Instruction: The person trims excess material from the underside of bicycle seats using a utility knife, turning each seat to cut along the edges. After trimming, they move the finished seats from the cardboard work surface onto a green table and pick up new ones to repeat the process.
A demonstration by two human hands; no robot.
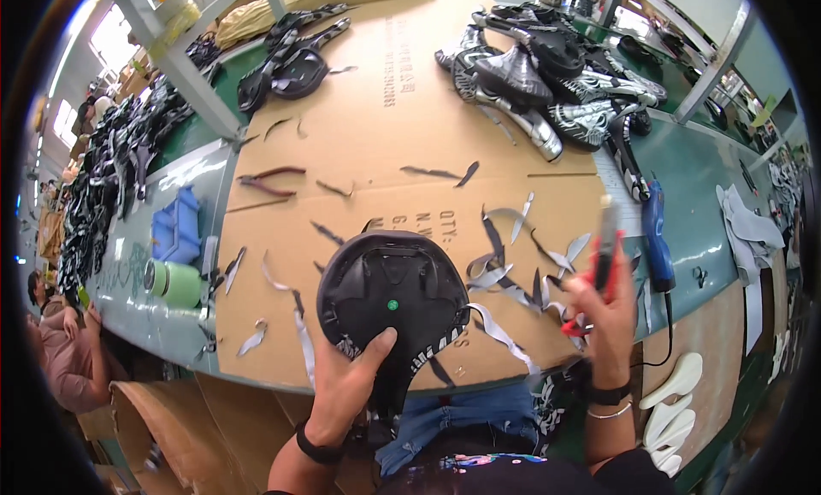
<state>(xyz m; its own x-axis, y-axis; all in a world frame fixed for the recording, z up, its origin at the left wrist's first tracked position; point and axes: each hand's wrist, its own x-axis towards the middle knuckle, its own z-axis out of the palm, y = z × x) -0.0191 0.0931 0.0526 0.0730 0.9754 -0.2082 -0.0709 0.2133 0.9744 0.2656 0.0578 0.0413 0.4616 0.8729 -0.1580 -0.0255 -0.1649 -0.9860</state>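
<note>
My left hand grips an upturned bicycle saddle near the table's front edge, thumb pressed on its black underside. A green dot marks the underside, and black-and-white patterned cover material shows along the lower rim. From its right side hangs a pale trimmed strip. To the right, my right hand is closed around a red-handled tool, raised above the table. Motion blurs its tip, so its exact kind is unclear. Cut-off strips of dark and pale cover material lie scattered on the cardboard around the saddle.
Several patterned saddles are piled at the far right, more at the far left. Dark-handled pliers rest on the cardboard. A blue corded tool lies right; a blue bin and green cup stand left. A person sits left.
</note>
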